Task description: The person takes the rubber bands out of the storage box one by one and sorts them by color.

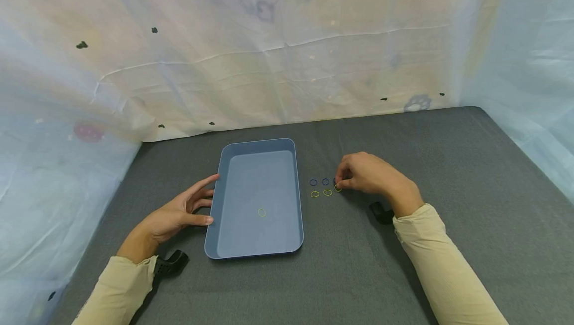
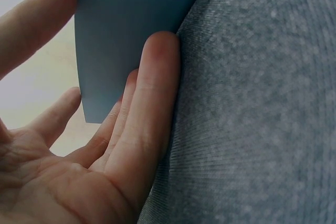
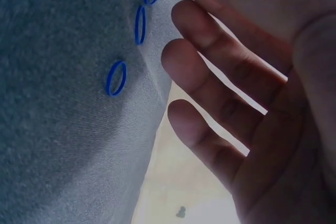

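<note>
My left hand (image 1: 177, 215) steadies the blue-grey tray (image 1: 218, 215) from its left side, fingers and thumb extended against the outer wall. Inside the tray lies one thin yellow rubber band (image 1: 262, 216). To the right of the tray, my right hand (image 1: 369, 175) has its thumb and forefinger together at another yellow rubber band (image 1: 338, 191), which shows just below the fingertips. Those two fingertips are out of sight in the right wrist view, where the other fingers (image 3: 191, 121) are loosely bent beside several blue rubber bands (image 3: 108, 85).
Two more yellow bands (image 1: 315, 197) lie in a row left of my right hand, with blue bands (image 1: 313, 185) in a row behind them. Dark grey cloth (image 1: 358, 275) covers the table. A pale patterned sheet (image 1: 278, 81) hangs along the back edge.
</note>
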The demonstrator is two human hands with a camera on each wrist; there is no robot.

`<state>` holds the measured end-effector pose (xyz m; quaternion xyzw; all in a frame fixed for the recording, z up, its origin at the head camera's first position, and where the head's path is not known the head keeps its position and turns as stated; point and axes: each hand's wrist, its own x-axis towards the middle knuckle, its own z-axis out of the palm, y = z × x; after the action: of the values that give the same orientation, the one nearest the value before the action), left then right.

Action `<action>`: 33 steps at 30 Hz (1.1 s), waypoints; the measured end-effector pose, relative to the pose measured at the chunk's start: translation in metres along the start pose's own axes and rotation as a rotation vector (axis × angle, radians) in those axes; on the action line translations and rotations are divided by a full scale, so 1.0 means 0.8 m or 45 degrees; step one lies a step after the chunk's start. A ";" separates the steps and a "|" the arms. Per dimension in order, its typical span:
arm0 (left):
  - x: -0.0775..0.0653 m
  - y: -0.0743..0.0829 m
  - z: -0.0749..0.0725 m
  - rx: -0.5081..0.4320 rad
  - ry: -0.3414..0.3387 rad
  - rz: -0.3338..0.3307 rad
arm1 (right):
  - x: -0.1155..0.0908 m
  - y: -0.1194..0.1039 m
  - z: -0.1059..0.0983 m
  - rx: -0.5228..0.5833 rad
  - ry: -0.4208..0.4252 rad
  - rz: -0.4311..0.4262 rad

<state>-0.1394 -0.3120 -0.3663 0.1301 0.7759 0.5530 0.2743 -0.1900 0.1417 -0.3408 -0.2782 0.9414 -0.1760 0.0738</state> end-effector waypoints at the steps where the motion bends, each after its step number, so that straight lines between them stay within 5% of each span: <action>1: 0.000 0.000 0.000 -0.001 -0.003 0.004 | 0.000 -0.001 0.000 -0.002 -0.001 -0.003; 33: -0.002 0.001 0.000 -0.016 -0.014 0.007 | 0.002 -0.001 0.005 -0.019 -0.043 0.022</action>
<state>-0.1381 -0.3124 -0.3647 0.1335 0.7706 0.5578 0.2778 -0.1899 0.1393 -0.3440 -0.2734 0.9436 -0.1637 0.0893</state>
